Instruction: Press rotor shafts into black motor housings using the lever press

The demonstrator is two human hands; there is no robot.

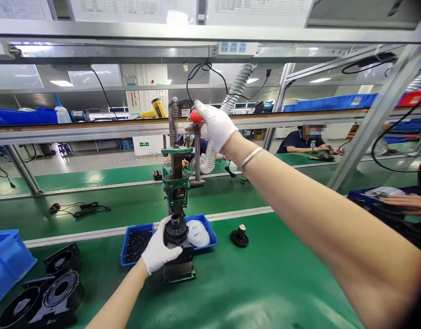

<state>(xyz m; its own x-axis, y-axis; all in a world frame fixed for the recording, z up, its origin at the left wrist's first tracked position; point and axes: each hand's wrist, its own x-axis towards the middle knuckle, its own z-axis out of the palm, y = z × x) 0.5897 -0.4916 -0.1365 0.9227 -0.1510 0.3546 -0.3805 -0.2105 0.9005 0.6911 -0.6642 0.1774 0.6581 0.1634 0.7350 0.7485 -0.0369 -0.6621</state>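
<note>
A green hand press (176,187) stands on the green bench in front of me. My right hand (213,124), in a white glove, grips the red knob (195,116) at the top of the press lever. My left hand (159,249), also gloved, holds a round black part (176,230) seated on the press base under the ram. A second round black part (239,236) with a white tip sits on the bench just right of the press.
A low blue tray (136,244) with small black pieces and a white item lies behind the press. Black fan housings (47,292) and a blue bin (6,262) are at lower left. Another person's hand (407,203) rests at the right; a person sits across the line.
</note>
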